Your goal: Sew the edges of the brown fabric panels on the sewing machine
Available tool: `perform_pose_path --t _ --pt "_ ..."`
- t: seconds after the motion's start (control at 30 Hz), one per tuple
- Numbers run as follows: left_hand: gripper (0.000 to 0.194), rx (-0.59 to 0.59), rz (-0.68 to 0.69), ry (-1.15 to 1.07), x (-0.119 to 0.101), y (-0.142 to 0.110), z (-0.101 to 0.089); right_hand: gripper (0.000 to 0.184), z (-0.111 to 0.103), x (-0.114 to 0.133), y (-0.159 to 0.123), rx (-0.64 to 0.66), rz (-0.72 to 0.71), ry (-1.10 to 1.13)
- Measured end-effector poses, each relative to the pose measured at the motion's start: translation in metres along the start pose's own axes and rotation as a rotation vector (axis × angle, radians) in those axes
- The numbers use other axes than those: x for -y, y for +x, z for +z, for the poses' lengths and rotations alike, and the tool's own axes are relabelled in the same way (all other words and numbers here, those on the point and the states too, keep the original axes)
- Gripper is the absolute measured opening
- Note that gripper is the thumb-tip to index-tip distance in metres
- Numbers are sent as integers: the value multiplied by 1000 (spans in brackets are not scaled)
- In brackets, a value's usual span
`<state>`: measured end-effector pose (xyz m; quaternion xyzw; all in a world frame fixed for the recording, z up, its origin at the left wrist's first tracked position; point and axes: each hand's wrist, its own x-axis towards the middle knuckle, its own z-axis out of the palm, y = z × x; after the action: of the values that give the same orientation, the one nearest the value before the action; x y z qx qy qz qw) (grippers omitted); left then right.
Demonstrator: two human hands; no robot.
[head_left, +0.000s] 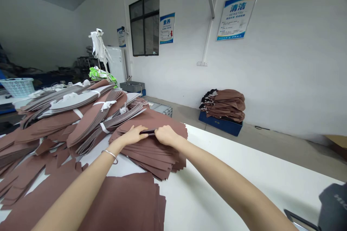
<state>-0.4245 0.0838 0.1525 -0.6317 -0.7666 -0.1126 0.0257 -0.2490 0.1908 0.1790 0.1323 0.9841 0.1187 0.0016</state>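
Observation:
Both hands are above a stack of brown cut fabric panels (151,151) on the table. A slim dark object (148,132), whose exact kind I cannot make out, spans the gap between them. My left hand (135,134), with a silver bangle on its wrist, closes on one end. My right hand (166,135) is closed round the other end. Left of the hands are bundles of brown and grey cut pieces (93,122) tied with white strips. A flat pile of larger brown panels (121,202) lies nearer to me, below my left forearm.
The white table (217,158) extends to the right, with a dark device (333,205) at its near right corner. On the floor, a blue crate (221,122) holds brown fabric. A pale blue basket (17,87) stands far left, and white strips (99,47) hang from a stand.

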Motion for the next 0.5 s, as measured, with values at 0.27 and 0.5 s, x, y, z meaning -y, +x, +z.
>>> perform_pose_path --t 0.27,0.5 --pt "21 -54 -109 102 -34 12 -19 29 -10 -5 -16 -89 -34 -5" --pt "28 -11 -54 120 -38 13 -17 30 25 5 -46 -224 -144 -105"
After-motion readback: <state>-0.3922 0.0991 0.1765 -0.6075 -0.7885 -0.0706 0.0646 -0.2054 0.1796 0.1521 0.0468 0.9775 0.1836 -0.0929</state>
